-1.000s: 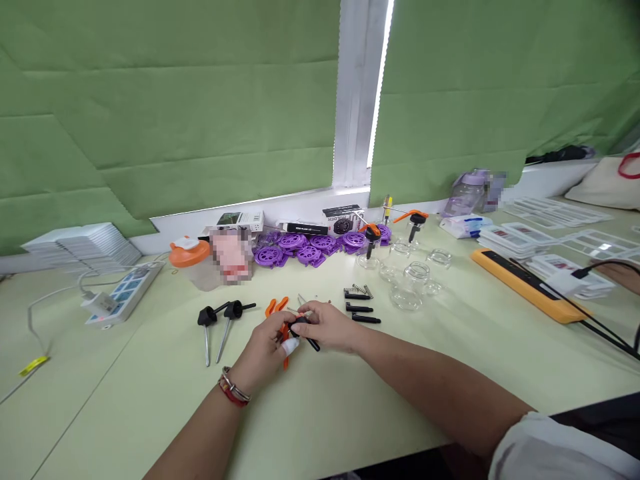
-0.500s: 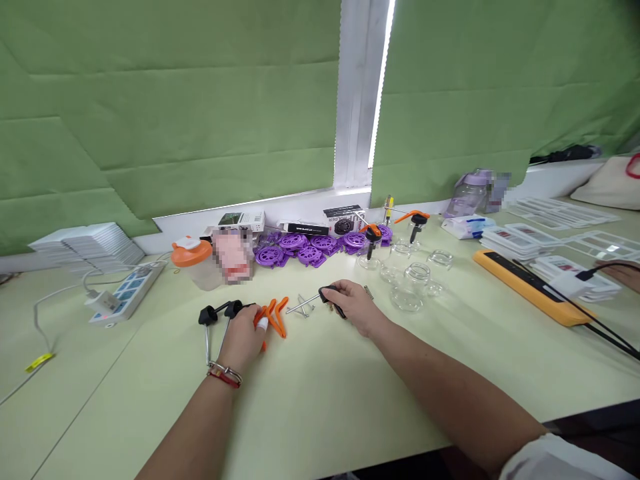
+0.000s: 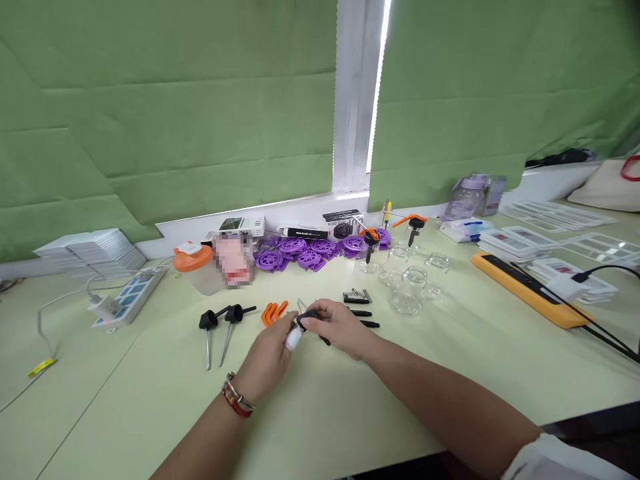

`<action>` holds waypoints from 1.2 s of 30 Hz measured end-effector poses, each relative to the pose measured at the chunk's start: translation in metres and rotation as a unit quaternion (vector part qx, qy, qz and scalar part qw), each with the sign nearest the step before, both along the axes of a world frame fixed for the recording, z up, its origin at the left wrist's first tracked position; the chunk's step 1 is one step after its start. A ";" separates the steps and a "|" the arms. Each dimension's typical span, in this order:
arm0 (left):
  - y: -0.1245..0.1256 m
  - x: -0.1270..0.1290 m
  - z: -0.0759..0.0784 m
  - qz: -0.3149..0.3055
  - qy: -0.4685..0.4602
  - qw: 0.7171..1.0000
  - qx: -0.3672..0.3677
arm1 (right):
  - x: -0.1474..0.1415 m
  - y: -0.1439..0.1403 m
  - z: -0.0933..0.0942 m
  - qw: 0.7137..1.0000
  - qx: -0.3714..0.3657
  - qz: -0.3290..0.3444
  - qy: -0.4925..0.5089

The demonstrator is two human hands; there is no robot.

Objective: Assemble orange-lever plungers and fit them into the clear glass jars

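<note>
My right hand (image 3: 337, 327) grips a small black pump part (image 3: 311, 320) with a metal rod, just above the table. My left hand (image 3: 270, 353), with a white wrap on one fingertip and bracelets at the wrist, meets it from the left and pinches the same part. Orange levers (image 3: 273, 311) lie just behind the hands. Two black-headed metal rods (image 3: 219, 321) lie to the left. Black pins (image 3: 364, 319) and small springs (image 3: 358, 294) lie to the right.
Clear glass jars (image 3: 409, 287) stand at back right, purple wheels (image 3: 300, 250) along the window ledge. An orange-lidded cup (image 3: 194, 265) and a power strip (image 3: 127, 296) lie at left. A yellow strip (image 3: 527, 287) with a cable lies at right.
My hands were apart half a second ago, the left at the orange levers and the right by the springs. Both have come back together at the middle on the black part.
</note>
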State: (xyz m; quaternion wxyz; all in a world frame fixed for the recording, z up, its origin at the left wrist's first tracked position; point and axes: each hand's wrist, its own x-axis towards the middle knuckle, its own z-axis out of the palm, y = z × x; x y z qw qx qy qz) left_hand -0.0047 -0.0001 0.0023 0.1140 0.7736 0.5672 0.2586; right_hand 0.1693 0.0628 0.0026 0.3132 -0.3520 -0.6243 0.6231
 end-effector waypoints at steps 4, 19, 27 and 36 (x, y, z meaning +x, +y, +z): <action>-0.008 -0.014 0.015 0.020 -0.018 0.999 -0.027 | 0.006 -0.004 0.004 0.998 0.040 0.032 -0.030; -0.014 -0.187 0.000 0.526 0.075 0.838 -0.127 | 0.074 0.162 0.048 0.744 0.334 -0.305 -0.492; -0.011 -0.175 0.000 0.510 0.112 0.838 -0.156 | 0.067 0.176 0.040 0.722 0.305 -0.289 -0.550; -0.009 -0.152 0.016 0.495 0.173 0.845 -0.106 | 0.055 0.130 0.087 0.705 0.420 -0.324 -0.470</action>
